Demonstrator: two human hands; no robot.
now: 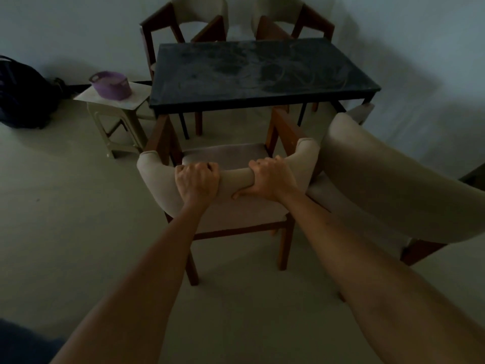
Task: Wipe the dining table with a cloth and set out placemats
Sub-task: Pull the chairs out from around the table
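In the middle of the frame both hands grip the curved padded back of a near chair (237,179). The left hand (197,179) has its fingers curled over the top edge of the backrest. The right hand (270,179) also holds it, with fingers bent over the top and the thumb pressed under the cushion. Both bare forearms reach in from the bottom of the frame.

Above the hands, in the upper centre, stands the dining table (262,72), with a dark top that looks dusty and smeared. No cloth or placemat is visible on it. Two more chairs (199,11) stand behind the table at the top edge, against the wall. A fourth chair (393,179) is at the right, just beside the held one.

At the left of the table is a small pale stool (115,111), and on it sits a purple basket (111,85). A dark bag (23,95) lies on the floor at the far left edge.
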